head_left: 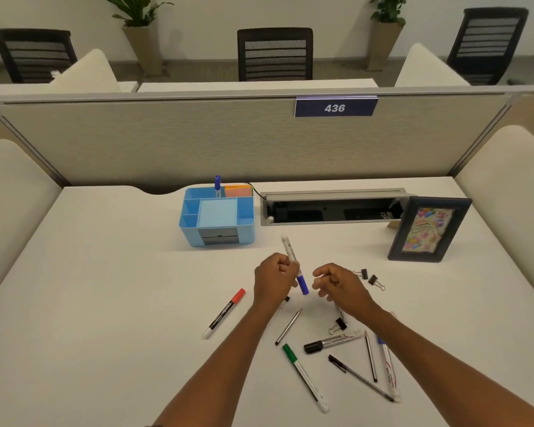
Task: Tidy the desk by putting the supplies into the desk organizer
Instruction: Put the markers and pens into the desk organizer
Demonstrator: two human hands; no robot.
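- Nearest me, at the lower right of the frame, loose supplies lie flat on the table: a green marker, a black marker, a black pen, a pencil and another marker with a blue cap.
- A little further in, a second pencil lies just below my hands, a binder clip sits by my right wrist, and a red marker lies to the left.
- My left hand has its fingers curled round a blue marker, held off the table. Its blue cap points down towards me; its white end tilts up and away.
- My right hand is just beside the cap, fingers loosely curled and holding nothing.
- Two more binder clips lie to the right of that hand.
- Beyond, above and left of my hands, the blue organizer stands on the table with one blue pen upright in a back compartment beside sticky notes.
- The marker's long axis already points roughly at the organizer, and my left hand is the nearer one, so I judge the next move is a forward reach, tipping the marker upright over a back compartment.
- A picture frame stands at the right.
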